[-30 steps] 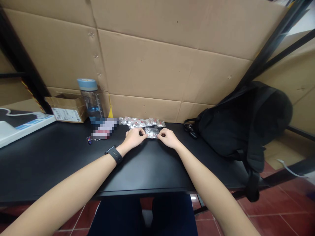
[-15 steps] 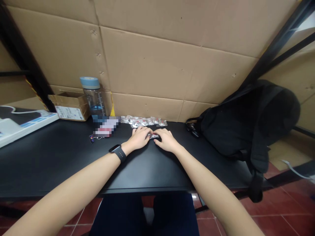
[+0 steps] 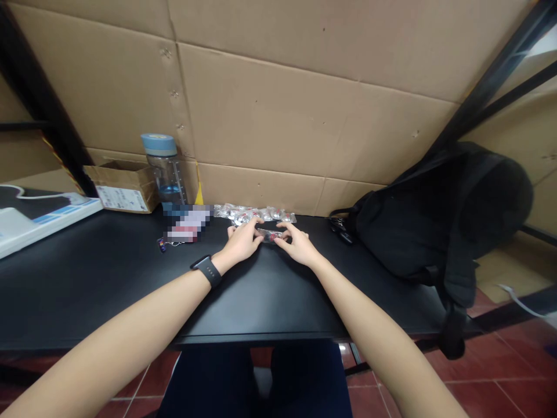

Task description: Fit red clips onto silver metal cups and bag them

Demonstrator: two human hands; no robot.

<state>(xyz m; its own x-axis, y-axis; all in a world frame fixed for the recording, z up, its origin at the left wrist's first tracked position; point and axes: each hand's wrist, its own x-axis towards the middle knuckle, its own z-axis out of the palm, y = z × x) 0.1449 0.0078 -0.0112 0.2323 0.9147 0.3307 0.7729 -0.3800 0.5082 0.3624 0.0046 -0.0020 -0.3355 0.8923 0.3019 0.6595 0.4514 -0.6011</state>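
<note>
**Both hands pinch one small clear packet at the far edge of the black desk**

The left hand (image 3: 241, 244), a dark watch (image 3: 207, 270) on its wrist, and the right hand (image 3: 298, 245) meet at about 12 o'clock from the seated person, well out along the black desk (image 3: 108, 278). Between them lies a small clear packet (image 3: 270, 234) with something dark and red inside. Each hand has its fingertips closed on one end of it, the left end and the right end, with the packet low over or resting on the desk; which of the two cannot be told.

Just beyond, at 12 o'clock from the hands, a row of similar clear packets (image 3: 256, 214) lies against the cardboard wall (image 3: 304, 116). At 10 o'clock stand a bottle with a blue lid (image 3: 163, 168) and a small cardboard box (image 3: 122, 186); a black backpack (image 3: 435, 215) slumps at 3 o'clock.

The likely trouble is the grip: the film looks slick and the hold is by fingertips only, so a pull from either end could slip one hand off or tear the film and spill what is inside. The row behind is close enough that a knuckle could nudge it out of line. Contents are too small to identify.
</note>
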